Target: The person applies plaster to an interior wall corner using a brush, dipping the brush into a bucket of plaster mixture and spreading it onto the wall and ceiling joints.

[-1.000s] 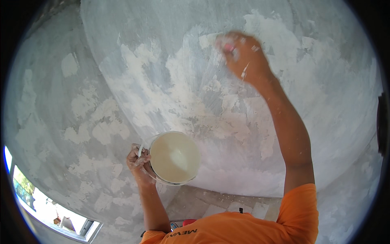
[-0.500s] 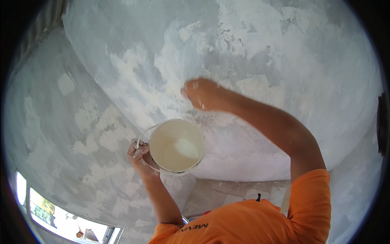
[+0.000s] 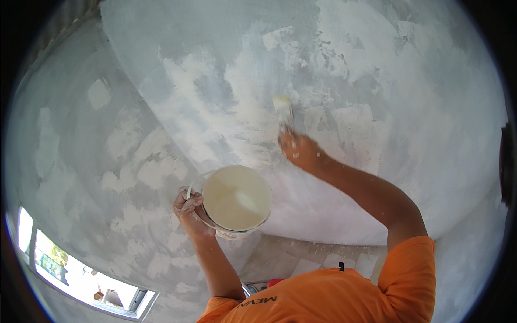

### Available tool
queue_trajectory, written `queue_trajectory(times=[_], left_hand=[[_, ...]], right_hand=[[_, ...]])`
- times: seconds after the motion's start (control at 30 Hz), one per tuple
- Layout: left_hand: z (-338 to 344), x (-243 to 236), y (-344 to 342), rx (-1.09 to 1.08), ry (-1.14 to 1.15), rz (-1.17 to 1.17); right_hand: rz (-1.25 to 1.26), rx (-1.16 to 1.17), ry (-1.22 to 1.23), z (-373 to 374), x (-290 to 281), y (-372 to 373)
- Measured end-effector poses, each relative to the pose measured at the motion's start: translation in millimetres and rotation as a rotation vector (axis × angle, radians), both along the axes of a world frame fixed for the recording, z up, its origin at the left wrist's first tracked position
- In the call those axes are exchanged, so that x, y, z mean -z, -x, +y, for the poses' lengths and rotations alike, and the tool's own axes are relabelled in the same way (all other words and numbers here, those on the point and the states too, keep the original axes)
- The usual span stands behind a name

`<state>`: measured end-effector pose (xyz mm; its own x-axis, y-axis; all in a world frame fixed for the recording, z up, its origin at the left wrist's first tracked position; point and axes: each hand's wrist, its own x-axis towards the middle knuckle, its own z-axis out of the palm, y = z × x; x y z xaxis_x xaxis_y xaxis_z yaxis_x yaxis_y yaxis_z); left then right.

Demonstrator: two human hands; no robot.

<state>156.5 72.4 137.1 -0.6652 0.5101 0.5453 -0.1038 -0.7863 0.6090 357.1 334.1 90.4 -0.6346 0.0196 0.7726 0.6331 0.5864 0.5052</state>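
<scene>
Bucket left, brush right, both at the wall

Left hand (image 3: 188, 211) grips the left rim of the bucket (image 3: 237, 200), below centre. Right hand (image 3: 301, 152) sits up and right of the bucket, holding a brush (image 3: 283, 109) against the wall (image 3: 377, 64). A window (image 3: 81, 280) lies at the lower left corner.

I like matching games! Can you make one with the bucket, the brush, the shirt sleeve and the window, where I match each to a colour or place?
Things:
1. bucket
2. brush
3. sleeve
4. window

Matches:
A. orange
B. bottom left corner of the picture
C. full of creamy white paint, held by the left hand
D. pressed against the patchy wall, held by the right hand

Pairs: 1-C, 2-D, 3-A, 4-B
</scene>
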Motion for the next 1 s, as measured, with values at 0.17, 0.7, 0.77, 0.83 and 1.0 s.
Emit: queue_trajectory(times=[0.17, 0.7, 0.77, 0.83, 1.0], left_hand=[[-0.1, -5.2, -11.3, -0.077, 0.035, -0.009], [-1.2, -0.6, -6.2, -0.102, 0.168, -0.18], [3.6, 1.3, -5.3, -0.042, 0.129, -0.15], [0.4, 0.4, -3.0, -0.03, 0.12, -0.108], [-7.5, 4.3, 4.7, -0.054, 0.159, -0.101]], right_hand=[[-0.167, -0.245, 0.561, -15.0, -1.1, -18.0], [0.087, -0.149, -0.004, 19.5, -59.5, -70.8], [-0.099, -0.208, 0.022, 3.1, -8.3, -70.0], [-0.171, -0.153, 0.503, -2.0, -13.0, -73.1], [0.33, 0.056, 0.751, 7.6, -161.3, -106.3]])
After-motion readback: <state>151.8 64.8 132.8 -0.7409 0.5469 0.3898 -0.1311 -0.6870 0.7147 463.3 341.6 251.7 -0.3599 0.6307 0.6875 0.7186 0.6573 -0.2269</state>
